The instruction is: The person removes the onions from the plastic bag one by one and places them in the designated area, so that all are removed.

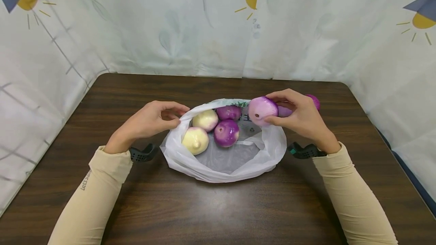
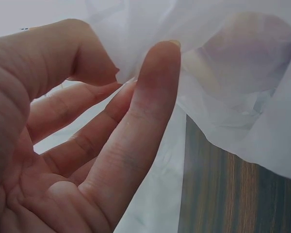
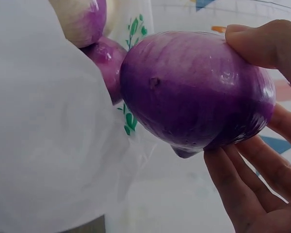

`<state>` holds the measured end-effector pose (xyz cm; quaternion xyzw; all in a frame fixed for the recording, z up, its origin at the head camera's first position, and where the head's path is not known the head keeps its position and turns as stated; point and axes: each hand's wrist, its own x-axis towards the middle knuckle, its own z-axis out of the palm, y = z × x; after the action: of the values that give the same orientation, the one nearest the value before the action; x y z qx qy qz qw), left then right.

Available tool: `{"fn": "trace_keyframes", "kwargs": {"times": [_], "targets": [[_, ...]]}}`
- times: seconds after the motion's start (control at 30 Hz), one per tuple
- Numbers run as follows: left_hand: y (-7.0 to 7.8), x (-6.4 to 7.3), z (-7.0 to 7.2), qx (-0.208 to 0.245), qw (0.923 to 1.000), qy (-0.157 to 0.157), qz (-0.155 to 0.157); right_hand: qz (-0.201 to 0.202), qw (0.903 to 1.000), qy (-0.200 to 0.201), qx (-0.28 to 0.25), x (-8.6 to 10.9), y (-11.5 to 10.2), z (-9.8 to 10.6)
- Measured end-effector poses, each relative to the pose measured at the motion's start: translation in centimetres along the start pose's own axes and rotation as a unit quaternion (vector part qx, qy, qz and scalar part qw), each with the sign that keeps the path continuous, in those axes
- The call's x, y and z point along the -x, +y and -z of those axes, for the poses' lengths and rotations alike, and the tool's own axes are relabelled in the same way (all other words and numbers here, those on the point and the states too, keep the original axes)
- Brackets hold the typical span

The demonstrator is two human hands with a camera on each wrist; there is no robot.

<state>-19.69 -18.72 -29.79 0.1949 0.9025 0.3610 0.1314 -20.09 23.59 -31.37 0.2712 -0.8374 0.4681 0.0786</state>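
A white plastic bag [image 1: 221, 176] lies mouth-up on the table, its rim spread wide. Inside are two pale onions [image 1: 195, 140] at the left and two purple onions [image 1: 226, 133] beside them. At the bag's left rim my left hand [image 1: 150, 121] pinches the plastic between thumb and fingers, seen close in the left wrist view. My right hand [image 1: 298, 114] grips another purple-and-white onion [image 3: 199, 90] over the right back rim, thumb on one side and fingertips on the other. Green leaf print [image 3: 131, 124] shows on the bag behind that onion.
Beyond my right hand, partly hidden by it, sit a light purple round thing [image 1: 284, 111] and a magenta one [image 1: 313, 102]. The dark wooden table [image 1: 218, 214] ends at a printed white cloth [image 1: 204, 29] at the back and sides.
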Motion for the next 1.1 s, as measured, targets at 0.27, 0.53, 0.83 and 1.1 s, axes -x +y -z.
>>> {"fn": "trace_keyframes", "kwargs": {"times": [0.27, 0.53, 0.83, 1.1], "targets": [[0.2, 0.0, 0.0, -0.001, 1.0000, -0.005, 0.002, -0.027, 0.9995, 0.014, 0.009, 0.2, -0.1, 0.5], [0.2, 0.0, 0.0, -0.002, 1.0000, -0.005, -0.002, -0.034, 0.9988, 0.033, -0.012, 0.2, -0.1, 0.5], [0.2, 0.2, 0.3, 0.003, 1.0000, 0.000, -0.004, -0.050, 0.9958, 0.062, -0.045, -0.1, -0.6, 1.0], [0.3, 0.1, 0.2, 0.002, 1.0000, 0.000, -0.001, -0.055, 0.9878, 0.107, -0.099, 0.3, 0.2, 2.3]]}}
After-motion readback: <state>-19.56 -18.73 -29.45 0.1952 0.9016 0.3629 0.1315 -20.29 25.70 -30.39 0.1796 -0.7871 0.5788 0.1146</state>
